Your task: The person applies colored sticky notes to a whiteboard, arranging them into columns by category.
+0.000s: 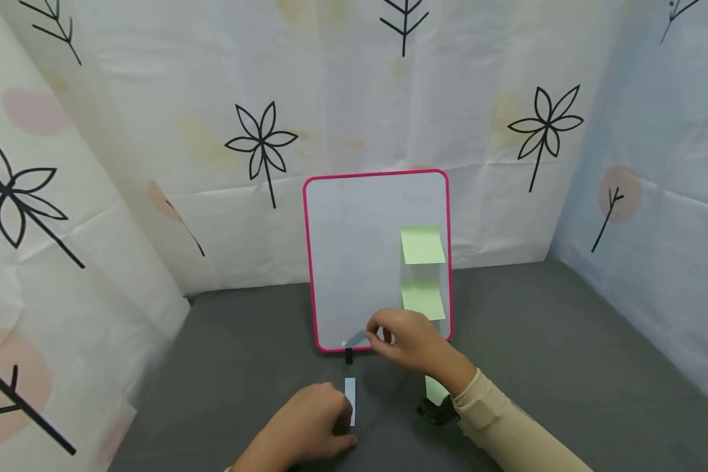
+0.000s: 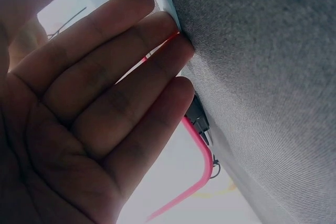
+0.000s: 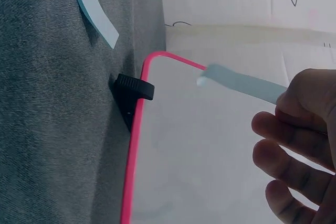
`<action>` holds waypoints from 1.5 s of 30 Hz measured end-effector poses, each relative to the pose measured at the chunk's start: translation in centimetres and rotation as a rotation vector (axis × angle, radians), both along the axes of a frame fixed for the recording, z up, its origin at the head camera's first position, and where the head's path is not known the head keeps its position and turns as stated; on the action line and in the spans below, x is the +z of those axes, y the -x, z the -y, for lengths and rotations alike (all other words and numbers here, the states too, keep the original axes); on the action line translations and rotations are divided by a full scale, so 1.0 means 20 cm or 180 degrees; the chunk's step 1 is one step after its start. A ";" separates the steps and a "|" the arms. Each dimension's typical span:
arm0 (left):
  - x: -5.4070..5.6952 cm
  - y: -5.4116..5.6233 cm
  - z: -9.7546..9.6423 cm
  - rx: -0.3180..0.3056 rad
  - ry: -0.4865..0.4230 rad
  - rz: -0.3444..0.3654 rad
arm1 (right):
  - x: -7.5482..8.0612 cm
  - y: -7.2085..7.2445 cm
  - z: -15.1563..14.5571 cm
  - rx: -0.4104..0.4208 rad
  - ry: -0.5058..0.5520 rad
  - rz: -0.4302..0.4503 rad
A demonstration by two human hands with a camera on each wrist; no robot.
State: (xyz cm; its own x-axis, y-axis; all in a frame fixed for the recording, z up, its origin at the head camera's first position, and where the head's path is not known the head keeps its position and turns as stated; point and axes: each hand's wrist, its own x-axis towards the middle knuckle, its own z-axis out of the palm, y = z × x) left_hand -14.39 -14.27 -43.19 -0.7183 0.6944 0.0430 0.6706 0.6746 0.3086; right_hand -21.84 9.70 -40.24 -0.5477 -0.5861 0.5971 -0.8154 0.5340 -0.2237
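My right hand [image 1: 410, 337] pinches one end of a pale blue paper strip [image 3: 244, 84] between thumb and index finger, in front of the lower part of a whiteboard [image 1: 354, 255]. The strip's free end curls a little and points towards the board's lower left corner. My left hand [image 1: 313, 423] is low over the grey table, its fingers extended in the left wrist view [image 2: 115, 77]. Its fingertips are right at a second pale blue strip [image 1: 350, 393] lying on the table, which bends up slightly in the right wrist view.
The whiteboard has a pink rim and leans upright at the back of the table. Two light green sticky notes [image 1: 423, 245] hang on its right side. A black clip [image 1: 349, 356] grips its lower edge. Another green note [image 1: 436, 391] shows beside the right sleeve. Patterned cloth [image 1: 354, 118] surrounds the table.
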 end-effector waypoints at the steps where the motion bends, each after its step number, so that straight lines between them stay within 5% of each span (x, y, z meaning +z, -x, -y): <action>1: 0.00 0.00 0.00 -0.0004 0.0008 -0.0015 | 0.00 0.00 0.00 0.0015 0.0022 -0.0006; 14: -0.04 0.00 -0.01 0.0068 0.0028 -0.0020 | 0.17 0.10 0.02 -0.0064 0.0574 -0.0154; 28: -0.04 -0.03 -0.02 0.0038 0.0070 -0.0028 | 0.26 0.18 -0.01 -0.0636 0.1322 -0.0320; 38: 0.00 -0.02 -0.01 0.0166 0.0155 -0.0013 | 0.33 0.24 0.04 -0.0892 0.1746 -0.0914; 45: 0.02 -0.01 -0.01 0.0212 0.0136 -0.0136 | 0.35 0.30 0.08 -0.0890 0.1733 -0.1051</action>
